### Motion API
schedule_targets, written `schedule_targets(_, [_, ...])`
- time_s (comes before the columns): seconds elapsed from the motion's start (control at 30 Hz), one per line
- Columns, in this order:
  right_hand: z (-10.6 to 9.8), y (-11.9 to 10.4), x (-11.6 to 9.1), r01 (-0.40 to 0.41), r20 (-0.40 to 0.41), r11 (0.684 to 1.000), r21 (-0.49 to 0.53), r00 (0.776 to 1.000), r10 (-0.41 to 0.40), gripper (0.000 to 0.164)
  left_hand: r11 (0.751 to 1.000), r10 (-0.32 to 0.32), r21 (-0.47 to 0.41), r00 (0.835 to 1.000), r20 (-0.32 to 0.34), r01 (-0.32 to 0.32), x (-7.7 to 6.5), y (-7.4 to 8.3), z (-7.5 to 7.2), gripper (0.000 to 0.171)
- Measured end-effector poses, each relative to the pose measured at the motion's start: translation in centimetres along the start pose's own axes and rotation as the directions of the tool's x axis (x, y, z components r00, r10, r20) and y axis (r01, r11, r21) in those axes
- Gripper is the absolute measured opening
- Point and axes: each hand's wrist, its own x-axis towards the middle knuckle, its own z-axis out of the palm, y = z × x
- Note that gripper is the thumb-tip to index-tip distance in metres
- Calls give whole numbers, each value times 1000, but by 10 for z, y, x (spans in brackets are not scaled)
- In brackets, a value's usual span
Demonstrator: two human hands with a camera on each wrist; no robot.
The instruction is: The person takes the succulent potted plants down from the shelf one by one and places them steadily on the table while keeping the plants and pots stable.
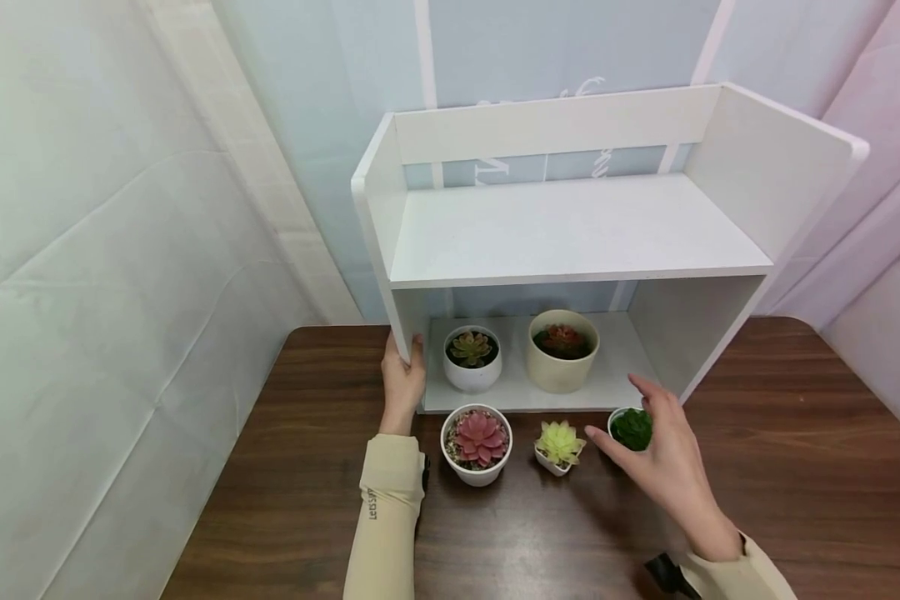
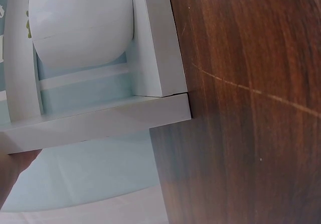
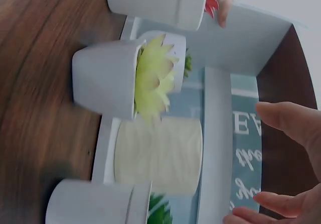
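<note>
My left hand [image 1: 402,379] grips the lower front edge of the left side panel of a white two-tier shelf [image 1: 585,225], thumb on the inner side. My right hand [image 1: 671,462] hovers with thumb and fingers spread apart, nearest to a small white pot with a green plant [image 1: 632,429], and touches nothing. Left of that stands a small white pot with a yellow-green succulent [image 1: 559,444]. A white pot with a pink-red succulent [image 1: 477,442] stands farther left, near the left forearm. In the right wrist view the right fingers [image 3: 286,204] hold nothing.
On the shelf's lower board stand a white pot with a pale succulent [image 1: 472,358] and a larger cream pot [image 1: 561,352] with a reddish plant. The shelf rests on a dark wooden table [image 1: 300,500]. Pale curtains [image 1: 120,250] hang around the table.
</note>
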Motion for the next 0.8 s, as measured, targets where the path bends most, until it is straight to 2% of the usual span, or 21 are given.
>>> schedule_targets(0.17, [13, -7, 11, 44, 32, 998, 50, 998, -46, 79, 1000, 10, 11, 1000, 6, -10, 1, -2, 0, 38])
schedule_targets(0.3, [25, -15, 23, 95, 45, 992, 79, 994, -99, 78, 1000, 0, 7, 1000, -2, 0, 5, -21, 3, 40])
schedule_targets(0.43, [34, -26, 35, 90, 109, 990, 111, 989, -102, 78, 1000, -9, 4, 1000, -11, 9, 8, -40, 5, 41])
schedule_targets(0.57, [42, -37, 45, 67, 175, 989, 131, 980, -90, 80, 1000, 1, -3, 1000, -12, -1, 8, -43, 5, 41])
schedule_targets(0.8, [56, -49, 52, 62, 210, 989, 136, 974, -90, 82, 1000, 14, 3, 1000, -13, -14, 8, -43, 5, 40])
